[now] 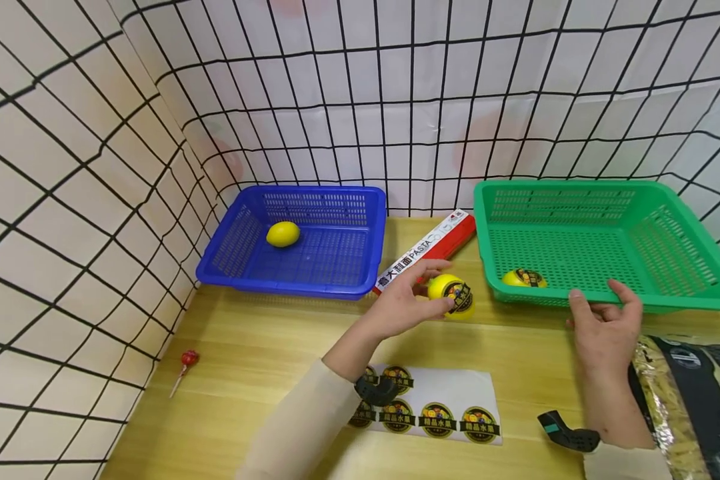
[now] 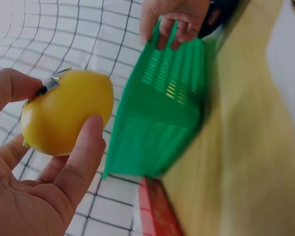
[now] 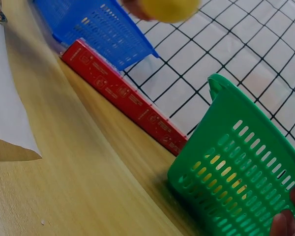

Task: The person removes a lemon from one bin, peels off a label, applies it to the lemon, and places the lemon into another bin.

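My left hand (image 1: 402,305) is pinching one labelled yellow lemon (image 1: 457,292); my right hand (image 1: 606,337) is gripping one green plastic basket (image 1: 576,248) holding a second lemon (image 1: 521,279); one blue plastic basket (image 1: 330,257) is holding a third lemon (image 1: 283,235).

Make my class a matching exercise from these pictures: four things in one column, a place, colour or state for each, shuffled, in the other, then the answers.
Column one
1. left hand
2. right hand
3. pasta box
4. lollipop

Column two
A. between the blue basket and the green basket
B. round red top, thin stick
C. holding a labelled lemon
D. at the green basket's near rim

Pairs: 1-C; 2-D; 3-A; 4-B
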Tool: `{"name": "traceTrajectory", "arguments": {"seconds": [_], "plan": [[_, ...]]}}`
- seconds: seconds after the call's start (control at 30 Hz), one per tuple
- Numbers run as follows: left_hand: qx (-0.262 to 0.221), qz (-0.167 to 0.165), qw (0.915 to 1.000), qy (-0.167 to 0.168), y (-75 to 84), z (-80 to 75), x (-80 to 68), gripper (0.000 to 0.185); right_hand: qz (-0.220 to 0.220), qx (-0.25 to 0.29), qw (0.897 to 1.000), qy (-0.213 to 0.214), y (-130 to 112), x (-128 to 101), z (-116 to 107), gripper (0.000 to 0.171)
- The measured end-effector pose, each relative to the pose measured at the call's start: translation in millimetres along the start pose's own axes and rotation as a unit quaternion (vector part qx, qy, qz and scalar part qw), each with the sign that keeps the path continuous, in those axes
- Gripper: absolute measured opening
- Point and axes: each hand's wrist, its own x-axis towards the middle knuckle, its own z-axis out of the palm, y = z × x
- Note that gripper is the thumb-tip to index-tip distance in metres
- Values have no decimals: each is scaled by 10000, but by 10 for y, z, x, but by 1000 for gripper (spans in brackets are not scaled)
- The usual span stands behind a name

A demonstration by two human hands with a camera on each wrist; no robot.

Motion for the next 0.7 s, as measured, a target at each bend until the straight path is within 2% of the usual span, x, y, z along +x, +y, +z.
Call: {"name": "traceTrajectory", "arguments": {"seconds": [0.1, 0.33, 0.4, 0.43, 0.53, 0.63, 0.7], "plan": [[521, 235, 9984, 3, 105, 28, 171, 48, -152, -193, 9997, 39, 28, -5, -14, 60], [591, 122, 9982, 39, 288, 192, 547, 47, -205, -178, 9996, 65, 61, 2, -32, 61], [739, 108, 9972, 5, 311, 251, 654, 51, -191, -139, 9997, 73, 59, 8, -39, 60], [959, 118, 9953, -7, 322, 278, 709, 54, -195, -118, 9997, 71, 56, 10, -43, 59], [1575, 209, 9873, -58, 351, 358, 883, 59, -226, -77, 9997, 63, 48, 13, -48, 59], [2422, 259, 9699, -21, 367, 428, 1048, 57, -233, -11, 9997, 11, 52, 8, -44, 59], [2809, 205, 9595, -29, 368, 473, 1137, 55, -201, 33, 9998, -35, 58, 4, -39, 59]]}}
